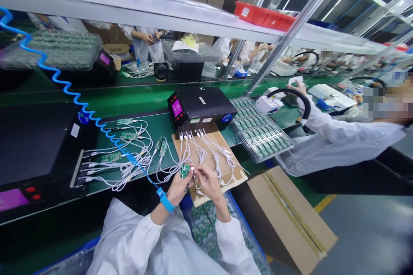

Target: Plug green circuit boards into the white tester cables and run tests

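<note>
Between the thumb and fingers of my left hand (178, 187) is a small green circuit board (185, 171). A blue wrist strap (166, 202) with a coiled blue cord circles that wrist. My right hand (208, 182) is closed in a pinch at the board's right edge, around what looks like the end of a white cable; the plug itself is too small to make out. Both hands are over the front of a cardboard sheet (237, 167). White cables (201, 153) run across it from a black test box (203, 109) with a lit pink screen.
Boards wired to white cables (130, 136) lie on the left of the green bench, beside another black box (32, 142). A tray of boards (263, 131) stands right; another tray (206, 223) sits below my hands. A cardboard box (290, 219) and a co-worker's sleeve (338, 137) are at right.
</note>
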`<state>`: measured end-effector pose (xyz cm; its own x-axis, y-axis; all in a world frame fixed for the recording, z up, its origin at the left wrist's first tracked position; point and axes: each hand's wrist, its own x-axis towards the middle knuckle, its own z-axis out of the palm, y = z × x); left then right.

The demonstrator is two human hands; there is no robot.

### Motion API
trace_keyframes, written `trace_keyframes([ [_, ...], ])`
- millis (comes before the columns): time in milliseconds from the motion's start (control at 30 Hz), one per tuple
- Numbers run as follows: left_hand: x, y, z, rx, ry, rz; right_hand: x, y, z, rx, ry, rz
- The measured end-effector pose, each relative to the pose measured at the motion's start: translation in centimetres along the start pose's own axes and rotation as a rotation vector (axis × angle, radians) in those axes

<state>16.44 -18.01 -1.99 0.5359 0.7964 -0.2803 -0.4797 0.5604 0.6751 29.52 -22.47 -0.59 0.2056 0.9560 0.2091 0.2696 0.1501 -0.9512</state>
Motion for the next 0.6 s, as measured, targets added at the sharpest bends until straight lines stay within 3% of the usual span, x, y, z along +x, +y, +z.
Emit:
trace_keyframes([
  [233,-0.1,1.2,-0.3,-0.003,0.010,-0.032,-1.0,0.5,0.5,0.049,0.085,0.058],
  [333,-0.3,1.6,-0.6,-0.053,0.054,-0.042,-2.7,1.2,-0.1,-0.072,0.177,0.060],
  [500,-0.4,1.7,-1.3,-0.146,0.125,-0.065,-5.4,3.0,-0.5,-0.362,0.008,0.041],
  [600,-0.4,1.4,-1.5,-0.152,0.128,-0.065,-6.1,4.0,0.3,-0.432,0.002,0.026],
])
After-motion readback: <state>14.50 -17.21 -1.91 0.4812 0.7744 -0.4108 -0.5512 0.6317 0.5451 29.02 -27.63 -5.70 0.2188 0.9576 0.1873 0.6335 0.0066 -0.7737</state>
